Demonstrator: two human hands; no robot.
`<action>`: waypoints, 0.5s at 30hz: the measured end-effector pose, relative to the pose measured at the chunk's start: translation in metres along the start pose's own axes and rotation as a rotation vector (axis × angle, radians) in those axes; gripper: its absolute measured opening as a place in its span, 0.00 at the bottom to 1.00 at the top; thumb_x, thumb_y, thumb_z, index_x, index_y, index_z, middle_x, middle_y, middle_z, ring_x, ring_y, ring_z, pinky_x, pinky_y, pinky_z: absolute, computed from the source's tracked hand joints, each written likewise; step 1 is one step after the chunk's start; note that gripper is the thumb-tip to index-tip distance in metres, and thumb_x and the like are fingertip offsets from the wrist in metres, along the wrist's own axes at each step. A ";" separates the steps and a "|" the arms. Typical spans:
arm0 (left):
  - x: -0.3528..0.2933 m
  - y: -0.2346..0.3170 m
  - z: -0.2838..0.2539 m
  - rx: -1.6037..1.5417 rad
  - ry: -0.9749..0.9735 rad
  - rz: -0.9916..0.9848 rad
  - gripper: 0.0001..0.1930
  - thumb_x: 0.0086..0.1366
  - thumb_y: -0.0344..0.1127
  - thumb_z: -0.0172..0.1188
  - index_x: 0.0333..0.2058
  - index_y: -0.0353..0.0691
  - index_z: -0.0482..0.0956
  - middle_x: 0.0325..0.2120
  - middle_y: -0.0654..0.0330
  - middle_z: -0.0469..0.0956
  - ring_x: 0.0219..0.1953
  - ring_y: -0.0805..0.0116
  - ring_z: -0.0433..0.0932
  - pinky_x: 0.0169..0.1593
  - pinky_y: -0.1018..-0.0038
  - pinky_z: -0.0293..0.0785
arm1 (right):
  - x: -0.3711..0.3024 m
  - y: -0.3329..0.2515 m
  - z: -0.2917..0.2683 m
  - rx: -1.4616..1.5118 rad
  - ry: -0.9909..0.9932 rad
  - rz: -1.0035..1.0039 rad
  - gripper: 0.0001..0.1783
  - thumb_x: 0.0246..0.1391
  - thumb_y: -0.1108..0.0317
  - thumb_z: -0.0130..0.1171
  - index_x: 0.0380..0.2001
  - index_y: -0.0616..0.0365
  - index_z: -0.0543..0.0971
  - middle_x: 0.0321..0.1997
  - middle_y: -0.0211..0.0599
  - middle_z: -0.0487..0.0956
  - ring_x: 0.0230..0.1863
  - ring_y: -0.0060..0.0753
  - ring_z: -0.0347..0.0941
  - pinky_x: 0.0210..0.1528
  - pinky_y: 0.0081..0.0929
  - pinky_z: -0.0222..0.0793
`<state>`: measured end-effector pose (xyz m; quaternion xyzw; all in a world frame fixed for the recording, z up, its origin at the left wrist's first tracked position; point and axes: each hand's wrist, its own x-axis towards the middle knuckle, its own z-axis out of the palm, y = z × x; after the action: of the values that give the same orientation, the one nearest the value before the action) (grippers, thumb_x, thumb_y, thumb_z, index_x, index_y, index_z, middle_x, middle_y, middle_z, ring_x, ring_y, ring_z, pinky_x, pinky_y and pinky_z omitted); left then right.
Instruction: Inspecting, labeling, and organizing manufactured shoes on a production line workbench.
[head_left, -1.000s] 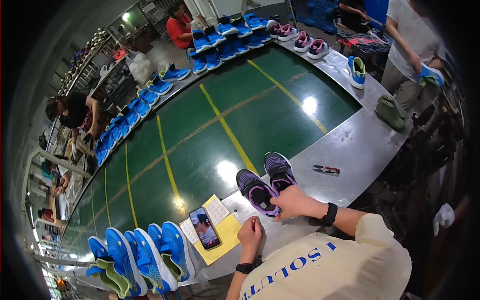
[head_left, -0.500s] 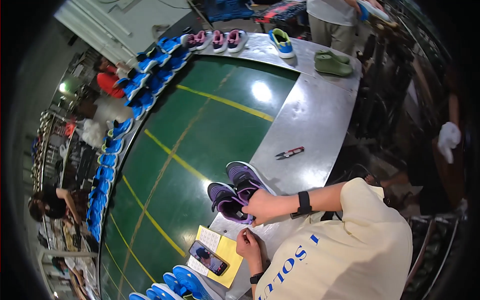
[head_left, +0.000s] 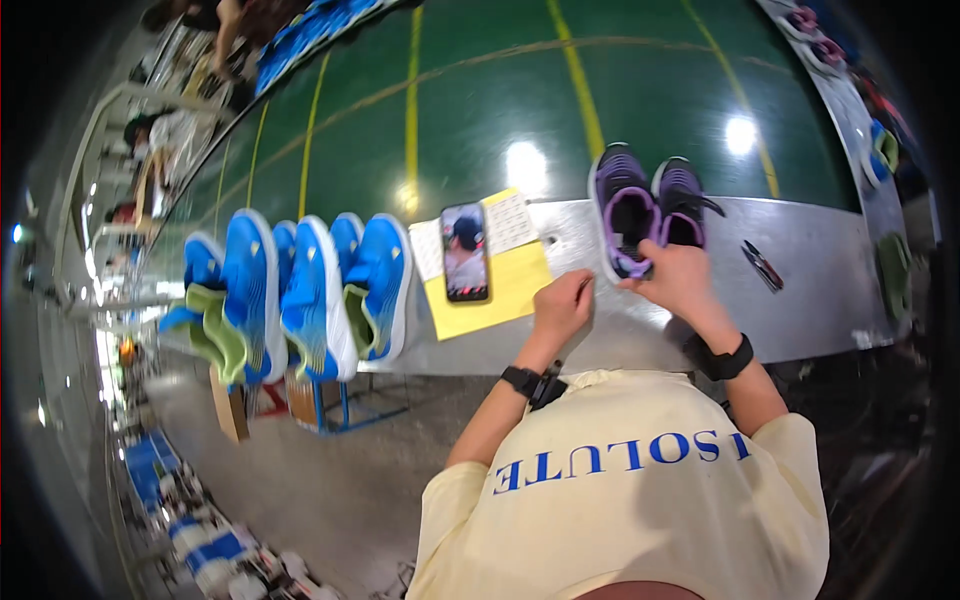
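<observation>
A pair of black-and-purple sneakers stands side by side on the metal table edge, toes pointing away from me: the left sneaker and the right sneaker. My right hand is closed at their heels, its thumb and finger pinching the heel of the left one. The hand partly covers the right sneaker's heel. My left hand is closed just left of the sneakers, near the table's front edge; what its curled fingers hold, if anything, is hidden. Both wrists wear black bands.
A phone showing a picture lies on yellow paper left of my hands. Farther left stand several blue sneakers. Red-and-black thread snips lie at right, a green shoe form beyond. A green belt runs behind.
My view has swung left, bringing the blue sneakers and phone fully into the picture. My right hand stays at the sneakers' heels, and my left hand stays closed beside them.
</observation>
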<state>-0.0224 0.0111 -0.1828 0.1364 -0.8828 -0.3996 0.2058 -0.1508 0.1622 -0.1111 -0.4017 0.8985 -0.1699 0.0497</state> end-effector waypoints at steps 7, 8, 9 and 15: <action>-0.006 -0.011 0.012 -0.047 0.040 0.088 0.05 0.55 0.30 0.58 0.32 0.40 0.77 0.26 0.56 0.78 0.27 0.57 0.78 0.30 0.70 0.73 | -0.004 -0.002 0.004 0.012 -0.071 0.024 0.26 0.31 0.45 0.69 0.28 0.52 0.75 0.14 0.36 0.74 0.20 0.43 0.74 0.21 0.36 0.65; -0.008 -0.011 0.010 -0.042 0.052 0.081 0.05 0.55 0.30 0.58 0.32 0.40 0.77 0.26 0.56 0.78 0.27 0.57 0.78 0.30 0.70 0.73 | -0.005 -0.005 0.001 -0.013 -0.075 0.036 0.26 0.32 0.45 0.69 0.28 0.52 0.75 0.13 0.36 0.73 0.20 0.43 0.73 0.21 0.35 0.65; -0.008 -0.010 0.008 -0.046 0.056 0.073 0.05 0.55 0.30 0.58 0.32 0.40 0.77 0.27 0.56 0.78 0.27 0.57 0.78 0.31 0.70 0.73 | -0.005 -0.007 -0.001 -0.040 -0.077 0.052 0.25 0.32 0.45 0.69 0.28 0.52 0.75 0.13 0.36 0.73 0.19 0.42 0.73 0.21 0.35 0.65; -0.011 -0.010 0.006 -0.054 0.039 0.050 0.06 0.55 0.30 0.57 0.32 0.40 0.76 0.28 0.56 0.78 0.27 0.58 0.78 0.31 0.70 0.73 | -0.004 -0.009 -0.004 -0.025 -0.058 0.017 0.25 0.33 0.46 0.69 0.26 0.53 0.74 0.12 0.34 0.73 0.19 0.41 0.73 0.21 0.35 0.65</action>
<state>-0.0151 0.0129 -0.1962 0.1164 -0.8707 -0.4152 0.2364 -0.1428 0.1608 -0.1046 -0.3996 0.9020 -0.1467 0.0722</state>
